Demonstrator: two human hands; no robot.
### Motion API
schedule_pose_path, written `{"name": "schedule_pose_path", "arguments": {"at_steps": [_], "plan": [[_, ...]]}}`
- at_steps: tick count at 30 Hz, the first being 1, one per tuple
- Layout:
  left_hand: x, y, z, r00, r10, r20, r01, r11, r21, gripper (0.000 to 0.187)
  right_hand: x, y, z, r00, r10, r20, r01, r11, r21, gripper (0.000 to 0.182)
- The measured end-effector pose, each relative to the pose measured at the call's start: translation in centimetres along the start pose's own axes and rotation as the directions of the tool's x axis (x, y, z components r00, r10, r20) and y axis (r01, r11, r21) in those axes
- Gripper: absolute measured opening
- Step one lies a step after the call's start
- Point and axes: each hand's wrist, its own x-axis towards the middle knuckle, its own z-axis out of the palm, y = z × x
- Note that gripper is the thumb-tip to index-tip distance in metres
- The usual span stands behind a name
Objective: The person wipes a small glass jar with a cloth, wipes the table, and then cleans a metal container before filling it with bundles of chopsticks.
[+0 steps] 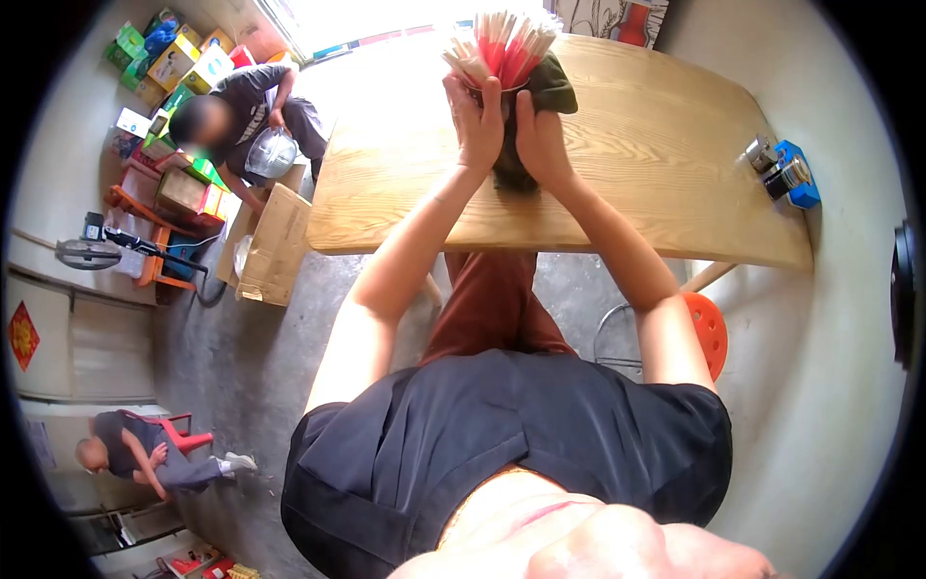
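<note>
Clasping: left hand at nine o'clock, right hand at three, around dark container.
Sticks: lengthwise toward twelve.
Green cloth: touching right hand.
Nearer hand: neither.

The person wears a loose top in black or very dark navy, its smooth cloth creased into long folds across the front. Its short, wide sleeves end above the elbows, leaving the forearms bare. A seam or overlapping edge comes to a point near the neck, where a thin yellowish-orange line runs along the neckline — perhaps a trim or cord, too blurred to tell. The trousers are reddish-brown — plain, with soft creases. Both the left hand and right hand are bare.
</note>
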Motion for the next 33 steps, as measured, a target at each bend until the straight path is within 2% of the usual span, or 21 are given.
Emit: {"name": "schedule_pose_path", "arguments": {"at_steps": [2,3,4,5,6,8,9,10,12,13,14,16,17,19,20,24,28,30,31,32,33], "plan": [[-0.2,-0.3,-1.0,0.991,-0.001,0.132,-0.003,1.000,0.029,0.041,-0.1,1.2,1.6,0.998,0.066,-0.012,-0.066,0.997,-0.031,0.029],[-0.2,-0.2,-1.4,0.987,-0.001,0.164,0.003,1.000,-0.011,0.039,-0.4,2.7,2.8,0.938,-0.292,-0.188,0.243,0.939,-0.245,0.028],[0.0,-0.3,-1.8,0.981,0.002,0.194,0.008,0.999,-0.051,0.038,-0.8,3.5,3.7,0.730,-0.631,-0.264,0.462,0.740,-0.489,0.027],[0.4,-0.8,-2.5,0.969,-0.049,0.241,0.058,0.998,-0.028,0.036,-1.6,4.6,4.0,0.661,-0.725,-0.193,0.507,0.621,-0.597,0.026],[0.5,-1.1,-3.0,0.969,-0.052,0.243,0.061,0.998,-0.029,0.036,-2.3,4.8,3.6,0.663,-0.723,-0.194,0.504,0.622,-0.599,0.026],[0.9,-1.9,-4.2,0.940,-0.128,0.315,0.165,0.982,-0.094,0.040,-3.2,5.4,2.2,0.925,-0.378,0.022,0.348,0.826,-0.444,0.027],[1.9,0.3,-5.8,0.893,-0.117,0.435,0.104,0.993,0.053,0.055,-3.1,5.8,1.0,0.895,-0.409,0.180,0.422,0.641,-0.641,0.034],[3.2,0.4,-6.7,0.865,-0.132,0.483,0.106,0.991,0.082,0.088,-2.9,4.7,0.6,0.892,-0.417,0.175,0.424,0.636,-0.645,0.034],[5.1,0.4,-7.5,0.847,-0.123,0.517,0.080,0.991,0.105,0.115,-3.3,2.2,-0.5,0.991,-0.098,-0.094,0.067,0.956,-0.287,0.042],[7.0,-2.2,-8.0,0.777,-0.173,0.605,0.017,0.967,0.255,0.128,-3.3,1.4,-0.5,0.983,-0.115,-0.145,0.086,0.977,-0.195,0.047],[8.2,-4.5,-8.1,0.766,-0.110,0.633,-0.044,0.974,0.221,0.120,-3.2,0.7,-0.2,0.983,-0.112,-0.142,0.083,0.977,-0.196,0.047],[9.4,-2.3,-7.2,0.575,-0.175,0.799,0.123,0.984,0.127,0.074,-2.5,-0.4,0.4,0.958,-0.177,-0.224,0.165,0.984,-0.071,0.043],[8.8,-1.2,-6.3,0.577,-0.175,0.798,0.123,0.984,0.127,0.074,-1.9,-0.8,1.1,0.910,-0.305,-0.280,0.293,0.952,-0.085,0.036],[6.4,0.4,-4.2,0.773,-0.237,0.589,0.286,0.958,0.010,0.052,-0.9,0.5,3.3,0.896,-0.304,-0.323,0.279,0.952,-0.123,0.033],[6.5,-0.9,-3.7,0.803,-0.309,0.509,0.250,0.951,0.184,0.041,-0.6,1.6,4.2,0.878,-0.305,-0.368,0.263,0.951,-0.160,0.031],[6.1,0.4,-3.5,0.781,-0.359,0.511,0.376,0.924,0.075,0.034,-4.0,4.2,5.4,0.942,-0.268,-0.204,0.172,0.904,-0.390,0.041],[5.0,1.5,-3.2,0.851,-0.334,0.406,0.409,0.905,-0.114,0.030,-5.4,0.4,3.6,0.983,-0.163,-0.085,0.123,0.928,-0.351,0.032],[4.4,2.0,-3.0,0.846,-0.320,0.426,0.409,0.903,-0.134,0.030,-4.4,-0.5,3.1,0.885,-0.460,-0.076,0.338,0.745,-0.574,0.033],[3.8,1.5,-2.6,0.915,-0.241,0.323,0.287,0.953,-0.101,0.031,-2.9,0.7,3.3,0.733,-0.677,-0.064,0.386,0.492,-0.780,0.033],[3.3,1.0,-2.3,0.965,-0.148,0.218,0.162,0.986,-0.047,0.032,-1.8,1.8,3.6,0.735,-0.675,-0.061,0.388,0.493,-0.779,0.033],[3.1,0.7,-1.7,0.983,-0.100,0.153,0.110,0.992,-0.058,0.032,-1.1,1.8,4.2,0.808,-0.559,-0.187,0.330,0.691,-0.642,0.031]]}}
